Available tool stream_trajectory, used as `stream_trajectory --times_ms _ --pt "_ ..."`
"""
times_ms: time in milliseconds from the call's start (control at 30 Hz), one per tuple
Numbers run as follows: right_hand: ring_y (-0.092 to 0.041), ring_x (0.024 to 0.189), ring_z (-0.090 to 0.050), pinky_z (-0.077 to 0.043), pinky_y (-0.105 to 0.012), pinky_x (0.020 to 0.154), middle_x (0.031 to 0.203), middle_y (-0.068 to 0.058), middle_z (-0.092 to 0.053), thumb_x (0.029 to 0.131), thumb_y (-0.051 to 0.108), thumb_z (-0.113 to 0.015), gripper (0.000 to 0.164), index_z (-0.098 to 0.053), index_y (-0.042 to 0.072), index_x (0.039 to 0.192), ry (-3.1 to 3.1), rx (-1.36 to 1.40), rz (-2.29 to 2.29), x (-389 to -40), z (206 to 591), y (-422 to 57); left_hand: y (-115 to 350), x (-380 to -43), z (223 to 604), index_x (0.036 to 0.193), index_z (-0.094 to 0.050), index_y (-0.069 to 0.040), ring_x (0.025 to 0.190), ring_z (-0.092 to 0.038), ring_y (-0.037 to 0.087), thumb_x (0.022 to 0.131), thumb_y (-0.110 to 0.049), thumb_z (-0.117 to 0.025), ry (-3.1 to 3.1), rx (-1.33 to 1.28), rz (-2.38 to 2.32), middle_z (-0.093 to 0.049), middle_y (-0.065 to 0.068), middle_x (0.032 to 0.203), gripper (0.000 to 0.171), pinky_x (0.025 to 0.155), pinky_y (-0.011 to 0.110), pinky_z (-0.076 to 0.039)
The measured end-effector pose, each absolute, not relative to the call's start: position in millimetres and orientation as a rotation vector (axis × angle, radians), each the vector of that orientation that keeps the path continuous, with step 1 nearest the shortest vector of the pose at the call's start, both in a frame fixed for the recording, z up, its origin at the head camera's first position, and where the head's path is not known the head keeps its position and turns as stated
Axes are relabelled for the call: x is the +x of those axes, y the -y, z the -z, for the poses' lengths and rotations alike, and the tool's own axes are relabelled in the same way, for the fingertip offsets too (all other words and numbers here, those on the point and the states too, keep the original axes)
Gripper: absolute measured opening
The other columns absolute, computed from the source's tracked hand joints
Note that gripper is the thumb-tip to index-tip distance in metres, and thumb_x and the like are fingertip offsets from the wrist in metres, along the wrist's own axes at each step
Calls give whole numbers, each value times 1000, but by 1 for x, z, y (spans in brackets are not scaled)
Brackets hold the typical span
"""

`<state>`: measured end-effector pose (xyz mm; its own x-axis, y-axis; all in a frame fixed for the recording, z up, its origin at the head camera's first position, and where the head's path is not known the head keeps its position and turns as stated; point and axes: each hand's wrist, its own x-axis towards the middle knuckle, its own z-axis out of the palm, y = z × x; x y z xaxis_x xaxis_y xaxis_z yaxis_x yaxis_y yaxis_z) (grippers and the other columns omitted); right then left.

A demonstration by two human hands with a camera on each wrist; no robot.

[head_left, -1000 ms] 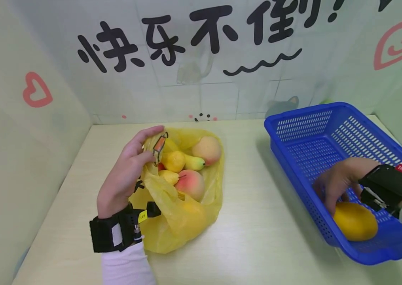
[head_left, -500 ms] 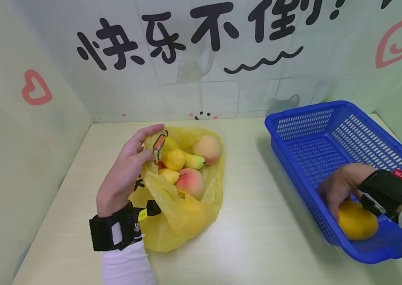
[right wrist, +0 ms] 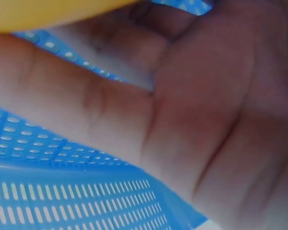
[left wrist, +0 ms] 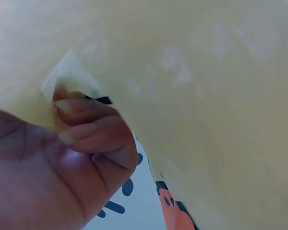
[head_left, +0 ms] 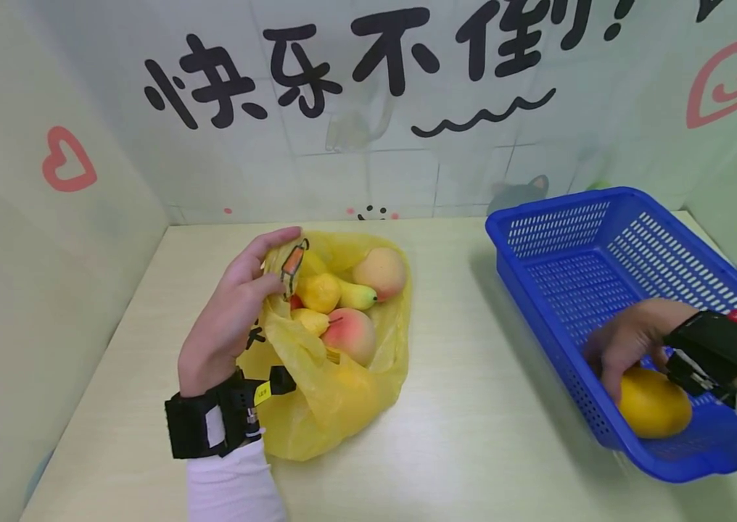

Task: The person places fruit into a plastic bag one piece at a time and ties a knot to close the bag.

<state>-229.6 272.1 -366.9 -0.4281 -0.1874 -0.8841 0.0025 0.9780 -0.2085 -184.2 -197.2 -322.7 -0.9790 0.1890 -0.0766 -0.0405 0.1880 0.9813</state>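
At the centre-left of the head view, my left hand point(head_left: 228, 312) pinches the rim of a yellow plastic bag point(head_left: 336, 399). In the left wrist view its curled fingers point(left wrist: 98, 136) bunch the thin film. Inside the bag lie a peach point(head_left: 350, 335), a paler peach point(head_left: 379, 272), a lemon-like fruit point(head_left: 318, 292) and a yellow pear-shaped fruit point(head_left: 310, 320). My right hand point(head_left: 630, 337) reaches down into the blue basket point(head_left: 558, 355), its thumb and fingers around a smooth yellow mango point(head_left: 656, 406). Much of that grip is hidden under the hand.
The blue basket has high slotted walls and stands at the right of the pale table point(head_left: 447, 406). A wall point(head_left: 401, 181) with black lettering closes off the back. Side walls rise at left and right.
My right hand has shifted slightly and closed its thumb and fingers more around the mango, which moved a little. My left hand keeps its hold on the bag.
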Motion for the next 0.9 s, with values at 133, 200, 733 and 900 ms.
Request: stream_trajectory --times_ms 133,200,733,900 --pt "-31 90 -57 -59 -45 70 116 -15 -61 71 39 -77 66 -61 10 128 -2064 -24 324 -226 356 -278 197 -184 322 151 -33 -22 125 -43 35 92 0 -34 -2285 113 -1867 -34 7 149 64 87 20 -55" --pt "-30 92 -56 -58 -43 71 118 -15 -59 73 43 -74 65 -61 13 129 -2052 -2 370 -228 349 -281 197 -183 322 151 -34 -23 126 -42 35 92 0 -34 -2290 101 -1859 -33 5 150 64 87 19 -54" --pt "-21 98 -53 -48 -34 74 113 -4 -58 88 37 -63 45 -56 14 126 -2395 -649 438 -278 283 -255 196 -184 322 152 -32 -19 122 -45 36 91 1 -33 -2251 140 -1906 -36 10 147 64 87 25 -57" --pt "-22 103 -51 -46 -33 78 118 -3 -58 88 41 -64 46 -56 20 128 -2495 -683 487 -278 270 -216 197 -184 322 152 -32 -17 122 -46 37 91 1 -32 -2237 161 -1920 -35 13 148 64 88 26 -57"
